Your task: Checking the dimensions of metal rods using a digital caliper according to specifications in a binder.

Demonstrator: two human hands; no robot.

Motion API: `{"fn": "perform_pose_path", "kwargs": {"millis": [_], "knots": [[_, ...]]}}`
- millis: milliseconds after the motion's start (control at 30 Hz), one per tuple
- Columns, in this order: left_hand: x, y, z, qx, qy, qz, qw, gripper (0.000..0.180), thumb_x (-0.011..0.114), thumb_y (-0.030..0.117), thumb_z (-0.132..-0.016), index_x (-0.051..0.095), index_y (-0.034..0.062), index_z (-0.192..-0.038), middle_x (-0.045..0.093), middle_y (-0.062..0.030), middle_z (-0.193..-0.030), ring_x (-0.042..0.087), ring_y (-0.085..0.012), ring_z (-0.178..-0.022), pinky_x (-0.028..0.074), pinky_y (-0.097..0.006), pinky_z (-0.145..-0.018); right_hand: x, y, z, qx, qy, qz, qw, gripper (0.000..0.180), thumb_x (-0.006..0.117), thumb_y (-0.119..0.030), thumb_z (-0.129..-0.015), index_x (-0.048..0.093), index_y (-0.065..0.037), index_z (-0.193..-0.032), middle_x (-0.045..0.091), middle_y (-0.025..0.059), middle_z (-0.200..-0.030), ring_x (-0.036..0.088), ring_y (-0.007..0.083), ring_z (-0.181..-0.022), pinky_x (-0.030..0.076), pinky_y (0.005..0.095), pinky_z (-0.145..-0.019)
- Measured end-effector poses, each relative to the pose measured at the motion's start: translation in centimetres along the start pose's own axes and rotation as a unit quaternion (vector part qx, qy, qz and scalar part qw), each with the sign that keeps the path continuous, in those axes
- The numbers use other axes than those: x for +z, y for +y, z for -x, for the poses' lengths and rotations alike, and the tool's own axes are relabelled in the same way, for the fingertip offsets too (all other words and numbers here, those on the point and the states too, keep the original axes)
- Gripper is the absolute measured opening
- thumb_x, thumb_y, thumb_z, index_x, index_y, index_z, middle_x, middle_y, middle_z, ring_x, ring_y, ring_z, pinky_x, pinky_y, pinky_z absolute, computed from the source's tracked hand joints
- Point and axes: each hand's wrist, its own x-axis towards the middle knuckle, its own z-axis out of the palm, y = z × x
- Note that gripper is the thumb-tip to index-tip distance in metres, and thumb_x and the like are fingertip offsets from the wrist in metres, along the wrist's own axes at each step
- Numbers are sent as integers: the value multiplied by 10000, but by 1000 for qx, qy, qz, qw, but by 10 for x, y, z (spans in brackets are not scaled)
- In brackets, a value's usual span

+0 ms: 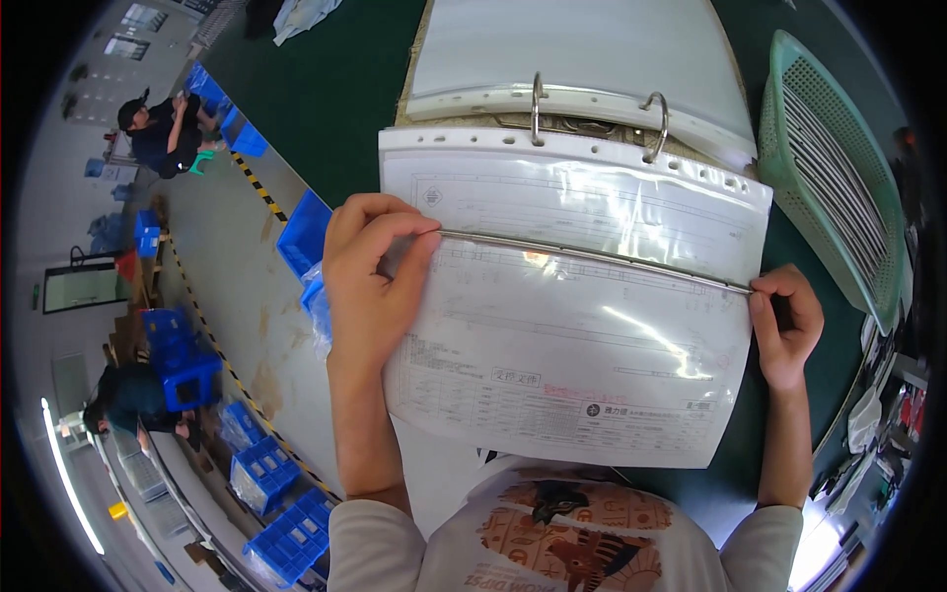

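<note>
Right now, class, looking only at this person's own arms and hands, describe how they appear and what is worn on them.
Both forearms are bare. The left hand and right hand wear no gloves, and no rings or watch show. Light grey sleeves are pushed up near the elbows, belonging to a pale top with an orange and black print on the chest.

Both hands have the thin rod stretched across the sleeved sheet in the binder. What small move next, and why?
Probably lower the thin metal rod flat onto the plastic sleeve. The left hand and right hand pinch its two ends, and it already spans the sheet from edge to edge, below the binder rings.
</note>
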Motion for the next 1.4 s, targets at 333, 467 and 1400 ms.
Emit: {"fn": "perform_pose_path", "kwargs": {"millis": [333,467,1400], "knots": [[4,-1,1,31,15,-29,999,90,695,33,-744,666,67,-822,583,-44,-882,515,-217,-827,414,-302,-684,-1,-1,1,-6,5,13,1000,94,602,62,-778,588,35,-867,540,57,-749,475,109,-650,360,222,-587],[3,-1,1,35,18,-42,998,88,697,36,-744,665,67,-820,583,-46,-878,515,-218,-821,414,-305,-688,1,0,0,-11,6,7,1000,96,609,57,-777,590,36,-869,542,57,-750,479,111,-652,363,223,-589],[21,39,-39,186,-210,-13,960,207,668,-35,-699,642,59,-881,602,-70,-866,567,-255,-775,454,-326,-662,6,-8,-6,-24,-4,11,1000,113,630,54,-750,613,32,-860,549,52,-686,485,116,-603,366,231,-549]]}}
